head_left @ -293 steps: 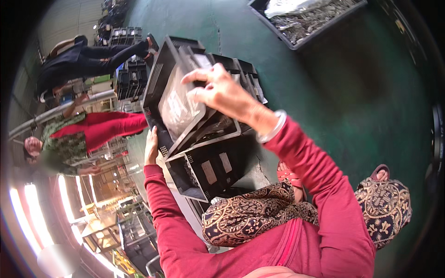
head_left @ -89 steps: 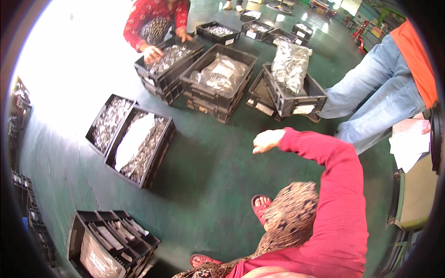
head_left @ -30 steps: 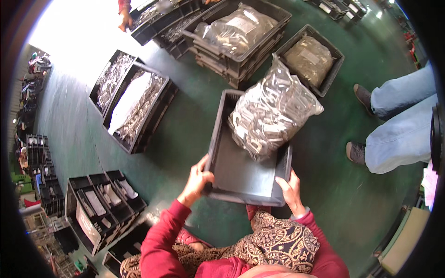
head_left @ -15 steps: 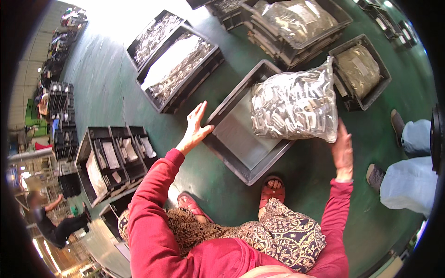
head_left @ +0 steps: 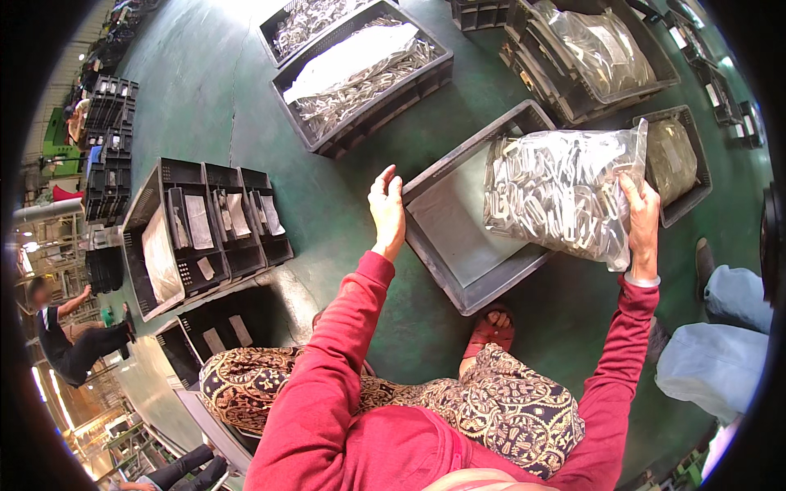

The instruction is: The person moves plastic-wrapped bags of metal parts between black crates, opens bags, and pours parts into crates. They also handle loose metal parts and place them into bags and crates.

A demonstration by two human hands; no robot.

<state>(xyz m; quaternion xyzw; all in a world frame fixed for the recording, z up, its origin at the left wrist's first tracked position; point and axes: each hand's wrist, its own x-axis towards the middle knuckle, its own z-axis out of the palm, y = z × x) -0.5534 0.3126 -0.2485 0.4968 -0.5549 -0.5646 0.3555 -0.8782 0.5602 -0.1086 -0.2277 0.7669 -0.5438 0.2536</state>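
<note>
Far left of the open crate (head_left: 471,154), black crates (head_left: 109,184) are standing in stacks, and a person in dark clothes (head_left: 70,348) is showing below them. Closer on its left, a group of dark crates with paper slips (head_left: 187,173) is resting near the wearer's patterned trousers (head_left: 254,372). Beyond its far-left side, a crate of loose metal pieces (head_left: 393,109) is carrying a white sheet (head_left: 360,61). Just beside its left corner the left hand (head_left: 388,214) is hovering upright, its grip standing apart (whether it is touching the rim, I cannot tell). Over the right part of the open crate, a clear bag of metal pieces (head_left: 565,192) is lying tilted and reaching past the rim. Beyond, a crate stack (head_left: 532,57) is holding another bag. At the clear bag's outer edge the right hand (head_left: 643,217) is clamping its grip on the plastic, thumb in front. Right of the open crate, a bagged crate (head_left: 689,206) is sitting near denim-clad legs (head_left: 712,368).
</note>
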